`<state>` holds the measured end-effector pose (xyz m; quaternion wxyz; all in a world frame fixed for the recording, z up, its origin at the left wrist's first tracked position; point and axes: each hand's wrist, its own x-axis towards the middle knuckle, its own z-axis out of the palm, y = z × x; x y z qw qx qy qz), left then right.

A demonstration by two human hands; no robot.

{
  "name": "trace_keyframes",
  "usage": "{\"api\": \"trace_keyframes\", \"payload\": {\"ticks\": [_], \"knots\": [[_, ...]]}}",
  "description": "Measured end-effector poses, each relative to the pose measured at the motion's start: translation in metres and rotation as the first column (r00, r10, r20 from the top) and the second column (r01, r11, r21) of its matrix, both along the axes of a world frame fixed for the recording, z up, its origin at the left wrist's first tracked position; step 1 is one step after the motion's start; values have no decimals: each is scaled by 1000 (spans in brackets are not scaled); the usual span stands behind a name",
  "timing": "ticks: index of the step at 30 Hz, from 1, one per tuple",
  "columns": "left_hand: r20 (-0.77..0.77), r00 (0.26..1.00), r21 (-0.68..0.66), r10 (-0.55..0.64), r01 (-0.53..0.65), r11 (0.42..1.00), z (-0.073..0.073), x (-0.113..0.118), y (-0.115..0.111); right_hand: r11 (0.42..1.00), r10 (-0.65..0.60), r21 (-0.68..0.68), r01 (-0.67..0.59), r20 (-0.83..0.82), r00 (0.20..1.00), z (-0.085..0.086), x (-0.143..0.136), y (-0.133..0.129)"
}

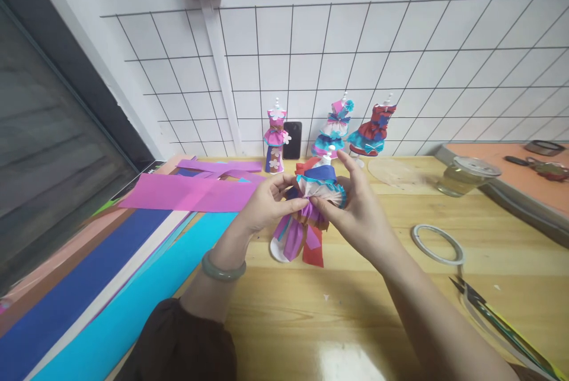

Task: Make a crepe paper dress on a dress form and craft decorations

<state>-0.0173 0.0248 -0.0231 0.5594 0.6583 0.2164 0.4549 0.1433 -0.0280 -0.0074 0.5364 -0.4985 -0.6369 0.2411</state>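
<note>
Between my two hands stands a small dress form (320, 186) wrapped in ruffled crepe paper in white, blue, purple and red. Its white knobbed top pokes up above the paper, and strips of purple and red hang over its round white base (278, 249). My left hand (275, 200) pinches the purple paper at the waist from the left side, thumb in front. On the right, my right hand (355, 200) presses its thumb on the same waist area, with its index finger raised behind the form. The backs of the fingers' grip are partly hidden by the ruffles.
Crepe paper sheets (178, 262) cover the left side, with a magenta piece (178, 192) on top. Three dressed forms, including a red one (376, 129), and a black phone (292, 140) stand by the wall. At right are a tape roll (438, 245), scissors (502, 322) and a lidded cup (466, 176).
</note>
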Motion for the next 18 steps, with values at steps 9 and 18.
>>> {"api": "trace_keyframes", "payload": {"ticks": [9,18], "knots": [[-97,992,75,85,-78,994,3,-1,-2,998,57,-38,-56,42,997,3,-3,-5],[-59,995,12,77,-77,997,-1,-1,2,999,38,7,-39,125,991,5,-4,-8]]}}
